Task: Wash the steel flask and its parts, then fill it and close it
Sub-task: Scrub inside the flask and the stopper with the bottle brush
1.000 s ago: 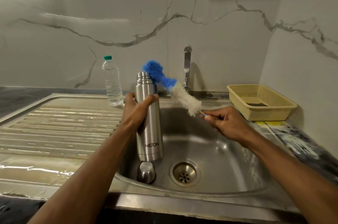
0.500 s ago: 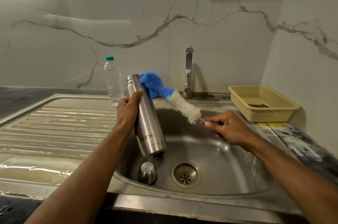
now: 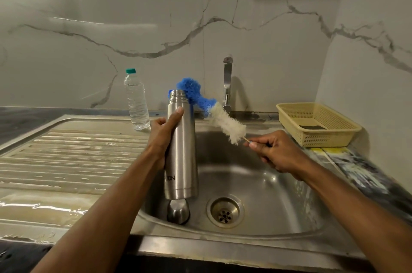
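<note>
My left hand [image 3: 163, 133] grips the steel flask [image 3: 181, 152] around its upper body and holds it nearly upright above the sink basin [image 3: 263, 183]. The flask's mouth is uncapped. My right hand [image 3: 275, 152] pinches the thin handle of a bottle brush [image 3: 214, 112] with white bristles and a blue tip. The blue tip curls beside and behind the flask's mouth, outside it. The flask's steel cap [image 3: 178, 211] stands in the basin under the flask, left of the drain [image 3: 225, 211].
A steel tap [image 3: 227, 85] rises behind the basin, with no water running. A capped plastic water bottle [image 3: 136, 100] stands on the wet ribbed drainboard [image 3: 66, 156] at left. A yellow plastic basket [image 3: 316, 124] sits on the counter at right, by the wall.
My left hand tilted the flask leftward, then brought it back to nearly upright. The brush's blue tip stayed near the flask's mouth, and my right hand barely moved.
</note>
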